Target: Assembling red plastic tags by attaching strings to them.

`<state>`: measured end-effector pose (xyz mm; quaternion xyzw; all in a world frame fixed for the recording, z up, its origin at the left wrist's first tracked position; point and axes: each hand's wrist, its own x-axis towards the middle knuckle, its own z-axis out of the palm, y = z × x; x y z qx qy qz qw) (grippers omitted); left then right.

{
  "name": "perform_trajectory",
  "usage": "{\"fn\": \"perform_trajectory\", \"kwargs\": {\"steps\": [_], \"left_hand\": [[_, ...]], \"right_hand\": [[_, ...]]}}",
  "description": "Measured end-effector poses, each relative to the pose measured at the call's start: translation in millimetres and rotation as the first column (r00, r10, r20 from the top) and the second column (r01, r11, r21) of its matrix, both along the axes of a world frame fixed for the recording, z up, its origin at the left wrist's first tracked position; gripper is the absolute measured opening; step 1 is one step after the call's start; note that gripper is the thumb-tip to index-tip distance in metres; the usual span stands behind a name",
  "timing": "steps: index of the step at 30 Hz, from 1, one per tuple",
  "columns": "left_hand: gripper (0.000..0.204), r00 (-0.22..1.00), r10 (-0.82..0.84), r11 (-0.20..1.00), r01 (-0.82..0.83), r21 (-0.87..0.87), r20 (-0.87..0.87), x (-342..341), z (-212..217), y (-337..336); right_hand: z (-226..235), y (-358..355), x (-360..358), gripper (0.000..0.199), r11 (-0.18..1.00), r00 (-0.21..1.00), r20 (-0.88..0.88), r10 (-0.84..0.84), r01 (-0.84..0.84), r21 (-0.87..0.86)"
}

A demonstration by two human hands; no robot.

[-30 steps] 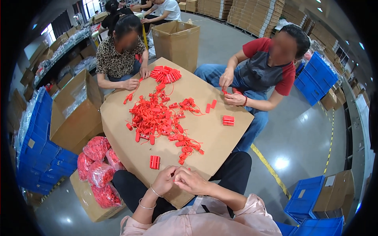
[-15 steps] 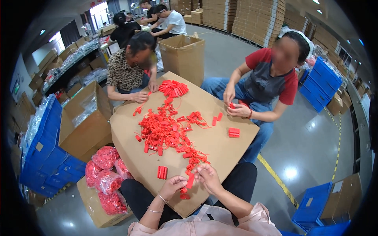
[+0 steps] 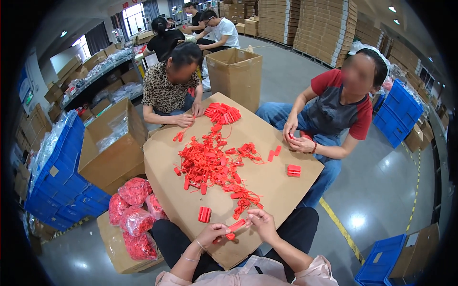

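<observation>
Tabletop point(image 3: 281, 190): cardboard-coloured. Mid-surface, a stringy red pile point(image 3: 205, 162). Left hand point(image 3: 213, 234): thumb and fingers pinched on left end of a red strip point(image 3: 236, 225). Right hand point(image 3: 263, 225): fingertips nearly together at its right end; can't tell if they grip it. Near left, just beyond left hand: 1 red block stack point(image 3: 204, 214). Strip sits between hands, over the near corner. Under it, a smaller red piece point(image 3: 230, 236); can't tell if held or lying.

Strip looks light, stiff, probably smooth; best held by ends. Pile looks soft, snag-prone.

Near edges close in; drop risk. Bare room left of stack, right of pile. Pile's tail crowds straight ahead.
</observation>
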<state>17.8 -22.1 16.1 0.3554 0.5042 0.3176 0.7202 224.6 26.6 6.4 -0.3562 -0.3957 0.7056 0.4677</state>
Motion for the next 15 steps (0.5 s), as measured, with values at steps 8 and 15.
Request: {"fn": "perform_trajectory", "kwargs": {"steps": [8, 15], "left_hand": [[0.015, 0.783, 0.277, 0.957, -0.173, -0.232, 0.557, -1, -17, -4], [0.016, 0.824, 0.250, 0.960, -0.143, -0.239, 0.509, 11, -26, -6]], "right_hand": [[9, -16, 4, 0.011, 0.681, 0.765, 0.644, -0.016, -0.463, 0.567], [16, -22, 3, 0.011, 0.606, 0.685, 0.721, 0.102, -0.617, 0.501]]}}
